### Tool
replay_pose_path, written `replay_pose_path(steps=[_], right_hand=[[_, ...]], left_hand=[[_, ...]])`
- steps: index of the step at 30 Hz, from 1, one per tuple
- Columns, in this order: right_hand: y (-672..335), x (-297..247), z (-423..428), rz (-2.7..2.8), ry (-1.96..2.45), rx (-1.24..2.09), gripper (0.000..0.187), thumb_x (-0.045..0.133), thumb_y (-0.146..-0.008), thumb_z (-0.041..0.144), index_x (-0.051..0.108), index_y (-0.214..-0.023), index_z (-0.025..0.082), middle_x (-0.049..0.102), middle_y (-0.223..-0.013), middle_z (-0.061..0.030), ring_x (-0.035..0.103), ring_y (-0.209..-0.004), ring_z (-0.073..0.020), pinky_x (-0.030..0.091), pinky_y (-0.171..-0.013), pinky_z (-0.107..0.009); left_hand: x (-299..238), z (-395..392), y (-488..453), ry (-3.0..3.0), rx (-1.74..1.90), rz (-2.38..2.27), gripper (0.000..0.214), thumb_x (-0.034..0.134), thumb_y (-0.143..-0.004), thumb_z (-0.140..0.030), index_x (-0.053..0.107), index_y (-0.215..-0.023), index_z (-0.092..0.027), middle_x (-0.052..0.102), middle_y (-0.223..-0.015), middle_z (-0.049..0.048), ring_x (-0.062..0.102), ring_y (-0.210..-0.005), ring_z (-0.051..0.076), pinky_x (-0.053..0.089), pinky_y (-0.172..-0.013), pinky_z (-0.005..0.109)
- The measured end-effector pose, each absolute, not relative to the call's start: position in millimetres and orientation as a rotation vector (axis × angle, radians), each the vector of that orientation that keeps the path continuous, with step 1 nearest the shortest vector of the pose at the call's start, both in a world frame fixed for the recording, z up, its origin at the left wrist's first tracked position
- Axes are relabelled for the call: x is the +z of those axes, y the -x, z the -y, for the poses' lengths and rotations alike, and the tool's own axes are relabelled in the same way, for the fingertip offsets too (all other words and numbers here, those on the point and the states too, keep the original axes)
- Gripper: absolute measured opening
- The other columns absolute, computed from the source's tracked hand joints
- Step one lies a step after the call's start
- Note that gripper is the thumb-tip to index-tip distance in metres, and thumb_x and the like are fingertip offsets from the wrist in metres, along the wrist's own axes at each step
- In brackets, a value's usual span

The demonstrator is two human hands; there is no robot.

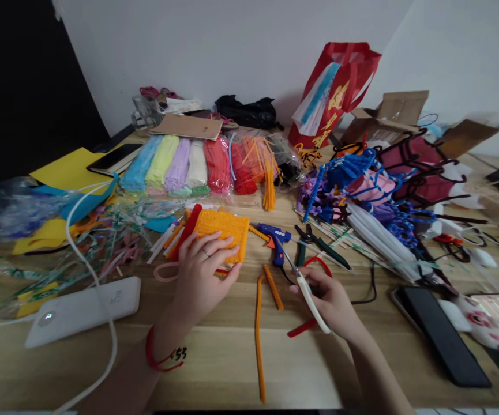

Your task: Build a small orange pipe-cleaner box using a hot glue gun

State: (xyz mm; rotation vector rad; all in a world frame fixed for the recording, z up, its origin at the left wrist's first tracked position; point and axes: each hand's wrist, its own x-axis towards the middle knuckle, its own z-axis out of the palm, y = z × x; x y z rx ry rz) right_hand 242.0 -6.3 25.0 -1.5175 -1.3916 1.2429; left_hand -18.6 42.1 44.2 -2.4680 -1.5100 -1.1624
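My left hand (206, 271) lies with fingers spread over an orange fuzzy panel (227, 226), which looks made of pipe cleaners; a red strip (191, 222) runs along its left side. In my right hand (331, 302) is a pair of scissors (312, 302) with a white handle, the blades pointing up and left. A long orange pipe cleaner (258, 346) and a shorter, thicker orange piece (273, 288) rest on the wood between my hands. Close by my right hand, a red pipe cleaner (301, 328) shows, partly hidden by hand and scissors.
Beyond my hands lie a blue glue gun (277, 239) and green-handled pliers (327, 251). Bundles of coloured pipe cleaners (175, 164) line the back, near a red bag (336, 95). A white power bank (85, 311) is at left, a black phone (443, 337) at right.
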Motion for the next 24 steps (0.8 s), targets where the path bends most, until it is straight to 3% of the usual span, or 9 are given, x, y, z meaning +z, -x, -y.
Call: replay_pose_path(steps=[7,15,24], right_hand=[[-253,20,2,1.369,1.607,0.991,0.049,0.07,-0.073,0.045,0.054,-0.111,0.018,0.068,-0.08,-0.0048,0.063,-0.072,-0.019,0.048,-0.066,-0.028],[-338,18,-42,1.736,2.125,0.031,0.036,0.057,-0.077,0.04,0.067,-0.103,0.017,0.072,-0.087,-0.0107,0.066,-0.075,-0.0247,0.048,-0.07,-0.033],[-364,15,-58,1.856,2.244,-0.208,0.043,0.053,-0.079,0.036,0.071,-0.105,0.007,0.07,-0.092,-0.0197,0.065,-0.085,-0.0317,0.049,-0.076,-0.04]], left_hand=[[43,-43,17,2.444,-1.161,1.524,0.01,0.065,-0.08,-0.025,0.07,-0.088,-0.025,0.074,-0.103,0.0002,0.062,-0.107,0.025,0.038,-0.099,0.049],[41,-44,12,2.415,-1.162,1.53,0.011,0.066,-0.08,-0.026,0.07,-0.09,-0.025,0.074,-0.104,0.0002,0.062,-0.107,0.026,0.038,-0.099,0.05],[35,-45,21,2.43,-1.166,1.424,0.022,0.069,-0.081,-0.03,0.066,-0.102,-0.024,0.071,-0.111,0.0036,0.061,-0.11,0.025,0.04,-0.1,0.047]])
